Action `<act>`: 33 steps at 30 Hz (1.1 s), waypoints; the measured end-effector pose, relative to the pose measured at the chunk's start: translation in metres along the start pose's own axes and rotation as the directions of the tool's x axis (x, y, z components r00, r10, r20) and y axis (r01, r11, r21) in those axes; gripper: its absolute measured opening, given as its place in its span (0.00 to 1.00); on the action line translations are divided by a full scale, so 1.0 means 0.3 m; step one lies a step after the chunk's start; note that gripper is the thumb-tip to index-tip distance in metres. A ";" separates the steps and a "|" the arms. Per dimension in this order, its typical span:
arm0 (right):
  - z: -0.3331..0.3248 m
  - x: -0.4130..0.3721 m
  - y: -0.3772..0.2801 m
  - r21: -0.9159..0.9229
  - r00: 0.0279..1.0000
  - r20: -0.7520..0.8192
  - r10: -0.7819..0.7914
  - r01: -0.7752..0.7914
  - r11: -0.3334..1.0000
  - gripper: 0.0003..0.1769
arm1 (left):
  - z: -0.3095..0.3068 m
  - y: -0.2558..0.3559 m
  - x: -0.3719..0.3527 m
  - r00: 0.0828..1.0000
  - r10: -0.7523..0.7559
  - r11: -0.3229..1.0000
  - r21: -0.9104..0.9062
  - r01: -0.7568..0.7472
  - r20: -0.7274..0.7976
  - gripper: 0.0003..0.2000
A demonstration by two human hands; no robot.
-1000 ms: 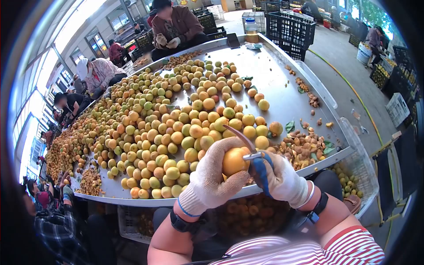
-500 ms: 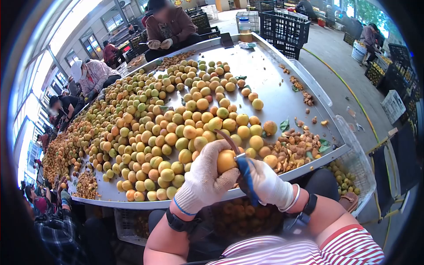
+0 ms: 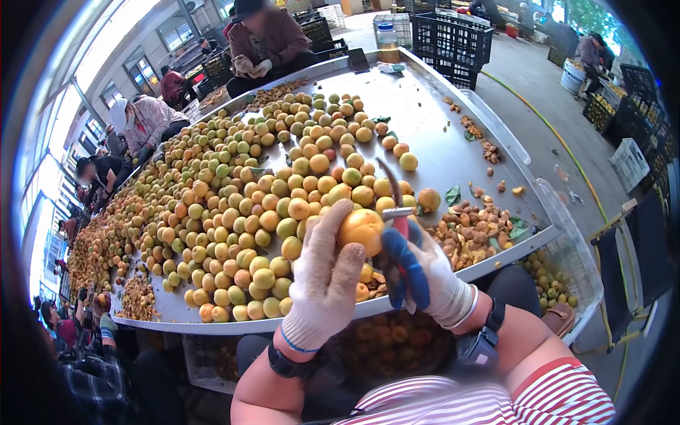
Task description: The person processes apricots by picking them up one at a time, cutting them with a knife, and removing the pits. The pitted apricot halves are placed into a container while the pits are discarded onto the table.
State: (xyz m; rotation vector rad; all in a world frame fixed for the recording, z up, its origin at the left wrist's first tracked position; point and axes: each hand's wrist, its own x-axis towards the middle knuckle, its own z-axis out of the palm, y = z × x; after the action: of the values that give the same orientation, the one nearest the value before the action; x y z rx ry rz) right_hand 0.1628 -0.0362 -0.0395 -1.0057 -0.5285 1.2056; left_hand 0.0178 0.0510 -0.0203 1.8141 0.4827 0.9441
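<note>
An orange apricot (image 3: 362, 232) with a cut line across its skin sits in my left hand (image 3: 322, 273), held between the thumb and fingers of a white knit glove with stained fingertips. My right hand (image 3: 433, 280), in a white glove with blue on the fingers, grips a curved knife (image 3: 401, 225) by its red handle. Its thin dark blade points up and away, just right of the apricot. Both hands are over the near edge of a metal table (image 3: 425, 92) spread with loose apricots (image 3: 234, 212). A heap of apricot pits (image 3: 471, 230) lies beyond my right hand.
A clear plastic crate (image 3: 577, 273) with greenish fruit stands at the right edge, and a basin of fruit (image 3: 393, 347) sits below my hands. Across the table a person (image 3: 269, 42) works. Black crates (image 3: 452, 42) are stacked behind, with a jar (image 3: 387, 37) at the far corner.
The apricot has turned in my left hand and now shows a cut line. My right hand has drawn slightly away to the right, and the knife blade now stands more upright.
</note>
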 end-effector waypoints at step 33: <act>-0.062 -0.018 -0.013 -0.586 0.715 0.537 -0.446 0.697 0.412 0.09 | -0.087 0.037 0.001 0.996 0.079 0.993 0.088 -0.075 -0.032 0.42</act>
State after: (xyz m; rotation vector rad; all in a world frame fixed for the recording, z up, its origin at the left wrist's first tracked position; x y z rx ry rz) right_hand 0.1780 -0.0478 -0.0445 -1.1738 -1.6156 0.4277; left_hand -0.0033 0.0619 -0.0050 1.9087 0.4852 1.0232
